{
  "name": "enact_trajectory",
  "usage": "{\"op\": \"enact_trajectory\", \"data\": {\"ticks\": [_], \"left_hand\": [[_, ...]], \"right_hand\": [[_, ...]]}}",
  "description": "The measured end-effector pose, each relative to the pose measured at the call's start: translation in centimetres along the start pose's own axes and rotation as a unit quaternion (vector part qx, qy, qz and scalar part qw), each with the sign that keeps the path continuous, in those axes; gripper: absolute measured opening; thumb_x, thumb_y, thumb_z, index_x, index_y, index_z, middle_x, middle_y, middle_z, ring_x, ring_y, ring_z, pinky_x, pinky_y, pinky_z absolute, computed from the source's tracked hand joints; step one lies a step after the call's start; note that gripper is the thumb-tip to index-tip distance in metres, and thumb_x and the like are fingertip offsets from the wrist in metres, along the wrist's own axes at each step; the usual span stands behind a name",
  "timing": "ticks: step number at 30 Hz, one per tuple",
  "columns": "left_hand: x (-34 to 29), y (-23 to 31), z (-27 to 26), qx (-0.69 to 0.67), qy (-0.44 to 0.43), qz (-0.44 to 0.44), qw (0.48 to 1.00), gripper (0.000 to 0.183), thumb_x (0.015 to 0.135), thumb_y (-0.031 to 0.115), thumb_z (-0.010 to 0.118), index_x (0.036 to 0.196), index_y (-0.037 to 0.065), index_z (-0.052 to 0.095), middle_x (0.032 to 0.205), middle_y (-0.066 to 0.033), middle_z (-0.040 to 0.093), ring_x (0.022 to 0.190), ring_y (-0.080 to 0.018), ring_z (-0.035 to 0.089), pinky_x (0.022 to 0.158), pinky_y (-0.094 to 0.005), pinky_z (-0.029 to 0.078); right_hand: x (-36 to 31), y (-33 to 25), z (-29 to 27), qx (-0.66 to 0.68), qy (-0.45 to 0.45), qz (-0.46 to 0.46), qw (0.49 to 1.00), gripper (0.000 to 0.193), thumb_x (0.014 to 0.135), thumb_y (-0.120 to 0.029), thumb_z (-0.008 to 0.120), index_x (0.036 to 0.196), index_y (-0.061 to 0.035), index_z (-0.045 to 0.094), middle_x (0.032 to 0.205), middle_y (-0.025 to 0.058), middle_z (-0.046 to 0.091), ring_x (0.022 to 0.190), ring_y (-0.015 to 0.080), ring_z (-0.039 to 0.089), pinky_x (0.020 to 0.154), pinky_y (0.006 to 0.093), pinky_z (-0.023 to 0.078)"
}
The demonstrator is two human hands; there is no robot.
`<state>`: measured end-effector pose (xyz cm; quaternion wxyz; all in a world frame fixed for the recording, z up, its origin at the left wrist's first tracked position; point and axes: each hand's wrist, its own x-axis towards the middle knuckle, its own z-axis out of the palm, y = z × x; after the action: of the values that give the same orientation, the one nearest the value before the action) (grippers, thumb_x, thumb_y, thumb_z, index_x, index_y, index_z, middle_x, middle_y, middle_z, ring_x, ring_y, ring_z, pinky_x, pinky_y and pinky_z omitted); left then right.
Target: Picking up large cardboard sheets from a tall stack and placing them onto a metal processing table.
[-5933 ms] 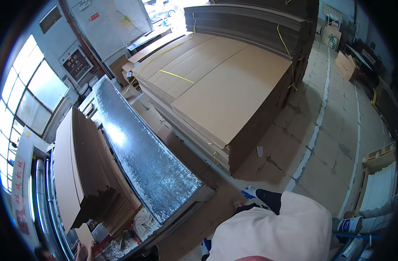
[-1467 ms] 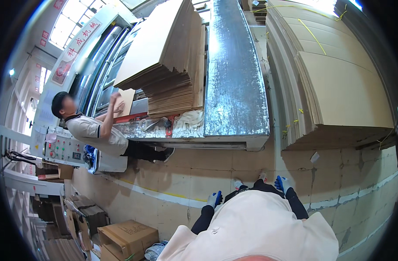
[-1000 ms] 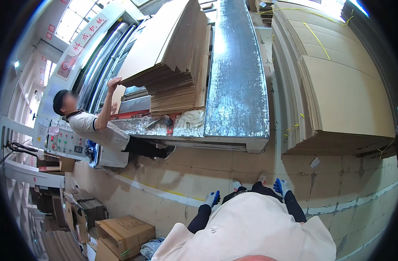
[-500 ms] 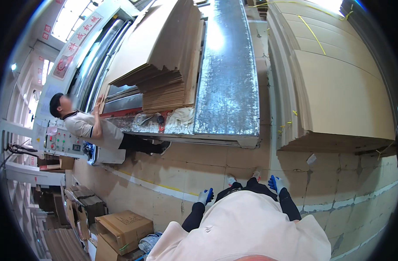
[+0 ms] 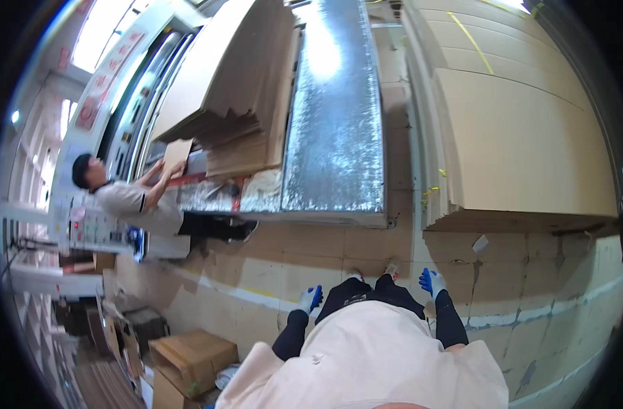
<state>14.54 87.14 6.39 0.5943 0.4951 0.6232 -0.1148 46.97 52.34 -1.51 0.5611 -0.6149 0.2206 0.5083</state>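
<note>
My left hand (image 5: 311, 299), in a grey glove with blue palm and fingers, hangs beside my left hip. Its fingers are loosely extended and it holds nothing. My right hand (image 5: 431, 281), gloved alike, hangs out to my right with its fingers apart, also without anything in it. Neither hand touches an object. Ahead of them lies a long metal table (image 5: 335, 136), its surface worn and shiny. A tall stack of cardboard sheets (image 5: 247, 88) stands to the left of that table. On the right rises another large cardboard stack (image 5: 529, 143) with yellow straps.
At the left, a co-worker (image 5: 131, 198) holds a small cardboard piece (image 5: 178, 155) beside a roller machine (image 5: 114, 102). An open cardboard box (image 5: 195, 354) sits on the floor at lower left, near several folded cartons. A paper scrap (image 5: 480, 243) lies on the floor (image 5: 311, 245).
My view has shifted slightly as I stand or step forward, legs now more in view. The co-worker has lifted a small cardboard piece off the machine's edge. My hands remain empty at my sides.
</note>
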Motion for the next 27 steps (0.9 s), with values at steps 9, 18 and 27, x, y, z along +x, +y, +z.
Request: {"op": "enact_trajectory", "data": {"ticks": [9,18,27], "left_hand": [[2.3,2.9,0.3,0.061,-0.029,0.101,0.993,0.040,0.083,0.047,0.053,0.081,0.008,0.058,0.065,-0.0023,0.057,0.051,-0.0104,0.050,0.044,-0.0243,0.038],[0.6,-3.7,0.3,0.077,-0.066,0.110,0.989,0.039,0.083,0.044,0.054,0.084,0.006,0.058,0.068,-0.0040,0.059,0.055,-0.0117,0.054,0.046,-0.0249,0.040],[-2.2,-21.1,-5.5,0.188,-0.080,0.007,0.979,0.039,0.084,0.047,0.051,0.081,0.008,0.057,0.064,-0.0044,0.056,0.050,-0.0145,0.052,0.043,-0.0280,0.040]], "right_hand": [[-2.1,4.8,-3.8,0.047,0.060,-0.026,0.997,0.042,0.084,-0.042,0.055,0.103,-0.0045,0.053,0.086,0.0081,0.061,0.067,0.0176,0.059,0.055,0.0295,0.047],[-10.9,15.7,-1.9,0.046,0.095,-0.100,0.989,0.040,0.084,-0.041,0.056,0.096,-0.0031,0.053,0.079,0.0099,0.060,0.067,0.0196,0.058,0.058,0.0290,0.047],[-15.9,33.8,-7.9,-0.369,0.120,-0.195,0.901,0.039,0.087,-0.039,0.050,0.098,-0.0024,0.055,0.086,0.0116,0.062,0.073,0.0204,0.058,0.067,0.0331,0.048]]}}
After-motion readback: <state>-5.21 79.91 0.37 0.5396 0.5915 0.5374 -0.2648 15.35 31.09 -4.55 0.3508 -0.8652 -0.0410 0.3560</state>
